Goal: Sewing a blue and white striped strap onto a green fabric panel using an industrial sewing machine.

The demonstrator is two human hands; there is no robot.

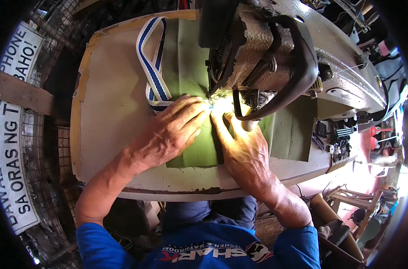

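Sewing machine (340,49): one, grey and speckled, looming large across upper middle and right, front end above the work.
Curved bar (308,67): one, dark, looping out from the machine's front, lower end close over the right hand (246,148).
Green cloth (186,58): two stretches in sight, both flat on the tabletop (110,89), one under both hands, one farther right; joined or separate, cannot tell.
Striped strap (143,45): one, white and blue, bent into a loop and crossing itself, partly over the cloth's left edge, lower end leading to the left hand (170,127).
Left grip: one, palm down, fingers close together and slightly bent, tips near the needle area; pinching or merely pressing, cannot tell.
Right grip: one, laid on the cloth, two fingers visibly stretched and parted toward the needle area, nothing clasped between them.
Light patch (224,105): one, bright, between the two sets of fingertips.
Tabletop: one, pale, with worn edges.
Sign (27,49): two white portions at far left, split by one wooden bar (24,92).
Blue shirt (204,233): one, two sleeves showing.
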